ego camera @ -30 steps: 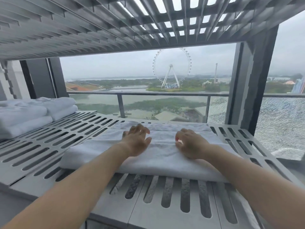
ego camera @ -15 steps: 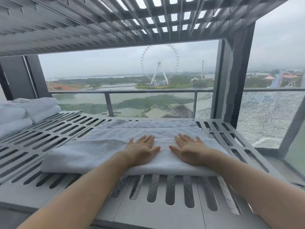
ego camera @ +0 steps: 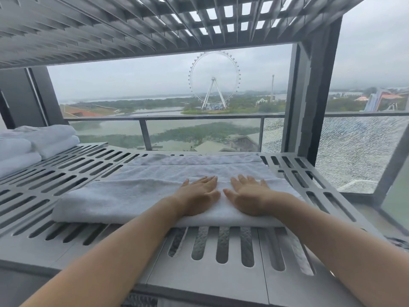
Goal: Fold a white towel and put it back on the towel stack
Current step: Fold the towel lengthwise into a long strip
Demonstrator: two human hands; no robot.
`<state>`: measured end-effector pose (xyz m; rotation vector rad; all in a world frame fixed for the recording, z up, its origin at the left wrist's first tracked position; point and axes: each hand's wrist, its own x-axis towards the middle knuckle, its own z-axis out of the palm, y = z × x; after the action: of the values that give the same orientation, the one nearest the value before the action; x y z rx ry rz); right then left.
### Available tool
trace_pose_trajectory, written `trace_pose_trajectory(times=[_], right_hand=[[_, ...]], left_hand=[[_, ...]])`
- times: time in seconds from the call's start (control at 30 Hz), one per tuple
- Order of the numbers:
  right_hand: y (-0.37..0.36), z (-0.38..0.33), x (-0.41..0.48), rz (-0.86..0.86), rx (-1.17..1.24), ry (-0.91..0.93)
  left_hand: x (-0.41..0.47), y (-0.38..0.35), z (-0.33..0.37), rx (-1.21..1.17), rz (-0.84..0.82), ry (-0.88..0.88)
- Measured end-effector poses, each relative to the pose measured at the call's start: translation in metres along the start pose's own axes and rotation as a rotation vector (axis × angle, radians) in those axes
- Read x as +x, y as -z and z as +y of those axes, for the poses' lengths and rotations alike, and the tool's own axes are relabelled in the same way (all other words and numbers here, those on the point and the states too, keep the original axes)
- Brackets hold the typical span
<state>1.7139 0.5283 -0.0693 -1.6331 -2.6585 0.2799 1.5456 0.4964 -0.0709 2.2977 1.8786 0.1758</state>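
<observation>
Palms down flat, left hand (ego camera: pixel 199 194) and right hand (ego camera: pixel 251 197) side by side with fingers straight and thumbs just apart, pressing on the near fold of the white towel (ego camera: pixel 132 191). Towel folded long across the grey slotted shelf (ego camera: pixel 66 171), well apart from the towel stack (ego camera: pixel 37 142) way over at the far left. Ferris wheel (ego camera: pixel 213 80) out past the balcony railing (ego camera: pixel 199 117).

No writing, label, brand or number can be read anywhere. The white towel (ego camera: pixel 132 191) and the grey slotted shelf (ego camera: pixel 208 278) show plain surfaces only.
</observation>
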Motion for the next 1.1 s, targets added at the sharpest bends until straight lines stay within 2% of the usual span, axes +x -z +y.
trace_pose_trajectory(times=[0.1, 0.37, 0.5, 0.67, 0.73, 0.87, 1.0, 1.03, 1.1], right_hand=[[0.000, -0.014, 0.007, -0.024, 0.013, 0.136], [-0.010, -0.083, 0.030, -0.054, -0.006, 0.334], [-0.016, -0.124, 0.046, -0.069, 0.007, 0.386], [-0.019, -0.162, 0.068, -0.063, 0.030, 0.388], [-0.022, -0.169, 0.073, 0.015, 0.067, 0.378], [-0.026, -0.167, 0.077, 0.345, 0.194, 0.238], [-0.021, -0.162, 0.079, 0.432, 0.149, 0.172], [-0.020, -0.162, 0.081, 0.456, 0.132, 0.185], [-0.020, -0.162, 0.083, 0.458, 0.123, 0.189]], left_hand=[[-0.003, 0.005, -0.010, -0.074, 0.051, 0.056], [-0.038, 0.020, -0.077, 0.046, 0.021, 0.152], [-0.052, 0.026, -0.123, 0.067, 0.077, 0.237], [-0.062, 0.043, -0.165, 0.094, 0.174, 0.207], [-0.063, 0.049, -0.177, 0.151, 0.182, 0.239], [-0.062, 0.053, -0.192, 0.164, 0.167, 0.286], [-0.056, 0.063, -0.195, 0.370, 0.355, 0.178], [-0.055, 0.065, -0.196, 0.396, 0.356, 0.173], [-0.055, 0.063, -0.199, 0.413, 0.224, 0.193]])
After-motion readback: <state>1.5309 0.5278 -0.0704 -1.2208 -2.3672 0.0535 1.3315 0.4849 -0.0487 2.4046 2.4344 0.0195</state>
